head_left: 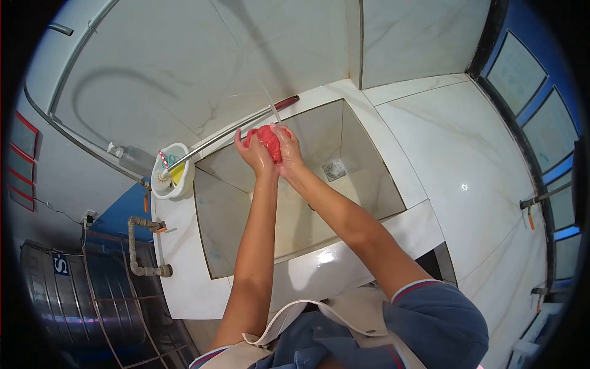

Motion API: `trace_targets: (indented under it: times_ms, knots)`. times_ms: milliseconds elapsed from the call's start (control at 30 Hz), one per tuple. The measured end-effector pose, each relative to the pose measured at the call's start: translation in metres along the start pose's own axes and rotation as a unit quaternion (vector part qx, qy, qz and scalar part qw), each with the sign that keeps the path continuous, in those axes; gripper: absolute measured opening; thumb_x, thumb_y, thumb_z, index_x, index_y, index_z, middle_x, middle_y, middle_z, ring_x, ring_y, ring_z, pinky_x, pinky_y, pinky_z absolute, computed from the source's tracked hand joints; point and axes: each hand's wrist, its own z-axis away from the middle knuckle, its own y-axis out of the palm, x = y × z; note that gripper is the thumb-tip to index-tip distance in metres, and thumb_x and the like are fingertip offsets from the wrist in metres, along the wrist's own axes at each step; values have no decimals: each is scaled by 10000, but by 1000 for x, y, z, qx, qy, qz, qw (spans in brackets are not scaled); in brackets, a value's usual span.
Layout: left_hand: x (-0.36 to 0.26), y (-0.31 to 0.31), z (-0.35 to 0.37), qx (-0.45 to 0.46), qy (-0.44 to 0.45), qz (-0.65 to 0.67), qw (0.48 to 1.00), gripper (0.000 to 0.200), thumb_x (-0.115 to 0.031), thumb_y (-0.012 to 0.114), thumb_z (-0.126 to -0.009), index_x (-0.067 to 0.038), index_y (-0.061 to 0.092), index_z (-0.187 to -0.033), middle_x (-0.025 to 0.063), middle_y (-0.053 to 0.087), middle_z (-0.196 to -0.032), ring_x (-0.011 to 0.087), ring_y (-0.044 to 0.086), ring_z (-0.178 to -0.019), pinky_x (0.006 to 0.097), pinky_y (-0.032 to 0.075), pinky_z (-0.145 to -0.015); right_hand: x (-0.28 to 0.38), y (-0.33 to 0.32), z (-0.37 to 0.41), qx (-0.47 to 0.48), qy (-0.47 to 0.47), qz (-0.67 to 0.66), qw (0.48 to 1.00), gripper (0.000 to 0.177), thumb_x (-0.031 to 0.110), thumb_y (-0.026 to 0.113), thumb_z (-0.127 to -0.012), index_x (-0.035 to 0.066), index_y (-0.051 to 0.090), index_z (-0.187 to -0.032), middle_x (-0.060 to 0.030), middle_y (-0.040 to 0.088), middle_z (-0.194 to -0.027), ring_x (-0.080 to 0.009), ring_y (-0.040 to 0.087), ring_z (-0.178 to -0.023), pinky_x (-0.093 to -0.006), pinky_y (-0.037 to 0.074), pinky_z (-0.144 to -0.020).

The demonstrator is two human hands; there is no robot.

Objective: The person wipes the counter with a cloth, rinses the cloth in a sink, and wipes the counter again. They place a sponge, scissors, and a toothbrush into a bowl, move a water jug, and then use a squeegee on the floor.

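Note:
Over the far side of a tiled sink (362,141), a wet red cloth (269,142) is bunched between both hands. My left hand (253,152) presses the cloth from the left, its fingers curled round it. From the right, my right hand (287,146) is closed against the same cloth. A thin stream of water (270,98) comes down onto the hands from above. Both hands and wrists look wet and touch each other at the heels of the palms.
A white basket (184,186) with a brush and a yellow item stands left of the sink, beside a clear pump bottle (132,158). A long metal handle with a dark red grip (287,103) lies along the back edge. Pipe taps (147,224) are at the left.

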Motion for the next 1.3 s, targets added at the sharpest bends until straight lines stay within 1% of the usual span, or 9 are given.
trace_targets:
  times_ms: [533, 667, 800, 900, 933, 1000, 1033, 1100, 1300]
  knots:
    - [-76, 11, 28, 320, 528, -481, 623, 292, -153, 571, -800, -58, 435, -559, 86, 417, -566, 265, 468, -505, 363, 358, -447, 45, 0, -10, 143, 496, 42, 855, 197, 248, 461, -853, 108, 547, -744, -43, 599, -751, -191, 599, -678, -353, 509, -601]
    - [-74, -2, 38, 423, 527, -497, 544, 275, -162, 571, -781, -85, 442, -551, 66, 424, -566, 243, 467, -484, 358, 364, -422, 9, -52, -21, 596, 22, 409, 690, 174, 216, 466, -847, 96, 544, -749, -46, 602, -759, -191, 603, -682, -363, 514, -610]
    - [-64, -24, 53, 522, 481, -487, 509, 254, -179, 553, -797, -64, 465, -588, 85, 430, -575, 281, 476, -501, 368, 375, -442, -15, -93, -23, 482, 465, 134, 731, 180, 227, 460, -859, 85, 553, -800, -57, 610, -785, -188, 607, -690, -346, 508, -601]
    - [-40, -45, 54, 460, 394, -554, 571, 278, -243, 521, -837, -89, 516, -606, 81, 522, -647, 252, 540, -581, 356, 416, -474, -16, -112, -7, 363, 637, -27, 680, 187, 232, 457, -865, 79, 557, -825, -63, 614, -798, -186, 610, -694, -338, 505, -596]
    - [-24, -56, 46, 466, 397, -547, 571, 278, -243, 521, -837, -89, 516, -606, 81, 522, -647, 252, 540, -581, 356, 416, -474, -7, -106, 3, 250, 553, 99, 789, 213, 262, 462, -872, 70, 554, -872, -60, 615, -811, -176, 612, -700, -316, 498, -587]
    - [0, -81, 24, 344, 52, -452, 821, 271, -280, 475, -881, -37, 580, -826, 120, 601, -839, 236, 577, -716, 359, 434, -553, 21, -95, 23, 114, 435, 216, 867, 249, 292, 466, -878, 62, 551, -918, -57, 615, -824, -166, 614, -707, -295, 491, -578]
    - [-8, -86, 23, 355, 50, -449, 819, 271, -280, 475, -881, -37, 580, -826, 120, 601, -839, 236, 577, -716, 359, 434, -553, 45, -90, 37, 122, 354, 261, 890, 309, 327, 483, -881, 37, 531, -977, -50, 609, -871, -145, 616, -715, -278, 483, -566]
    - [-28, -91, 26, 225, -486, -162, 829, 307, -203, 430, -907, 39, 499, -1083, 156, 581, -1025, 217, 577, -876, 355, 470, -689, 91, -78, 71, 113, 228, 419, 872, 355, 321, 516, -880, 13, 503, -1057, -32, 594, -931, -116, 609, -753, -244, 475, -575]
    - [-86, -46, 79, 361, -274, -73, 888, 404, 21, 400, -853, 69, 357, -1251, 168, 537, -1109, 215, 556, -996, 317, 472, -854, 228, -62, 172, 171, 18, 692, 701, 353, 269, 571, -840, 198, 535, -1184, -93, 522, -1079, -208, 510, -939, -320, 442, -770]
